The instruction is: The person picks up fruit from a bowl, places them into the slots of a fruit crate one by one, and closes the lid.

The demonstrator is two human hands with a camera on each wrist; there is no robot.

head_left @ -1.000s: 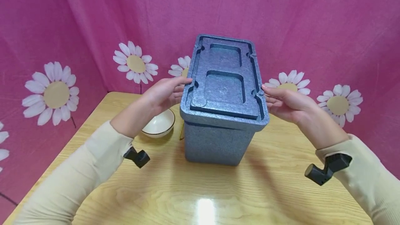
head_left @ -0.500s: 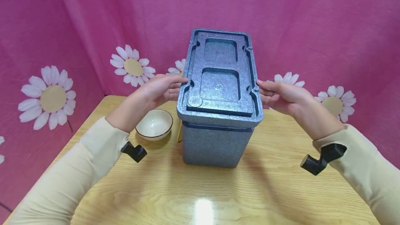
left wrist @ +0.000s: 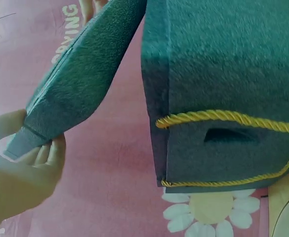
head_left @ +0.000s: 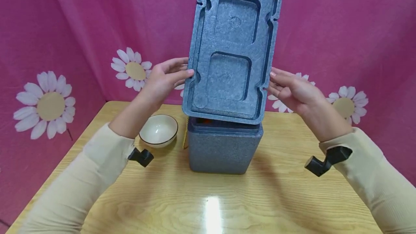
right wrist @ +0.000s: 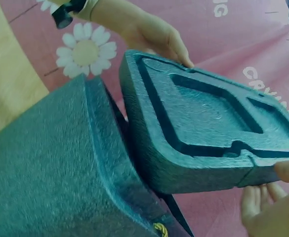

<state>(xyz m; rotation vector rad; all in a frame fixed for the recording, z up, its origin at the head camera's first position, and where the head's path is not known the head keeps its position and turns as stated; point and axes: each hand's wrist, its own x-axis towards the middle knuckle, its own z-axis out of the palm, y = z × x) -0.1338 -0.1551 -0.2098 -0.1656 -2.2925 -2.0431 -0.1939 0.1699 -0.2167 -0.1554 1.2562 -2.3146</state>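
Both hands hold a grey foam lid [head_left: 230, 46], tilted steeply with its far end raised above the grey foam box [head_left: 224, 151]. My left hand [head_left: 165, 80] pinches the lid's left edge, thumb on top and fingers underneath. At the right edge, my right hand [head_left: 294, 93] grips with thumb and fingers. The lid's near end overlaps the box's top in the head view, where a bit of something red [head_left: 204, 121] shows inside; most of the inside is hidden. In the left wrist view, yellow rope [left wrist: 233, 116] runs along the box's side by a dark slot.
A white bowl [head_left: 158, 131] with a dark rim stands on the wooden table [head_left: 149, 198], left of the box. Behind the table hangs a pink cloth [head_left: 156, 17] with white daisies.
The lid has come up off the box and tipped, its far end rising. Both hands have moved up with it, and the box's front opening now shows. The bowl stays in place.
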